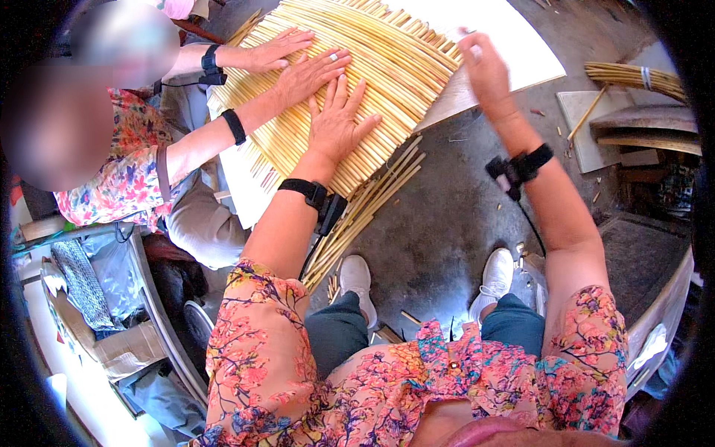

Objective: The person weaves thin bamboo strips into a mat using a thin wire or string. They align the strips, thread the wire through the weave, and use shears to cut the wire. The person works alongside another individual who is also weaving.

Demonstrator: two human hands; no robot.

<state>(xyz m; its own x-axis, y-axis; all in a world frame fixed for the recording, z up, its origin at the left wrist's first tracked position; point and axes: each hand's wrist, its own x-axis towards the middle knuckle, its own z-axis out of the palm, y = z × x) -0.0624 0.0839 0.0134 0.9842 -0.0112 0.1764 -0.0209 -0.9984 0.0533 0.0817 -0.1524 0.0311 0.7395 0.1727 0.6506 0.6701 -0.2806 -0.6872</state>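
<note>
White table [532, 41], one. Mat of yellow sticks [398, 78], one, lying on the table. Loose sticks [369, 205], one group, near the mat's lower edge. Left hand [339, 123], one, flat on the mat, fingers spread apart. Right hand [485, 71], one, by the mat's right corner; blurred, fingers cannot be told. Co-worker hands [313, 77], two, on the mat. White shoes [355, 277], two. Black wrist straps [233, 127], four.
</note>
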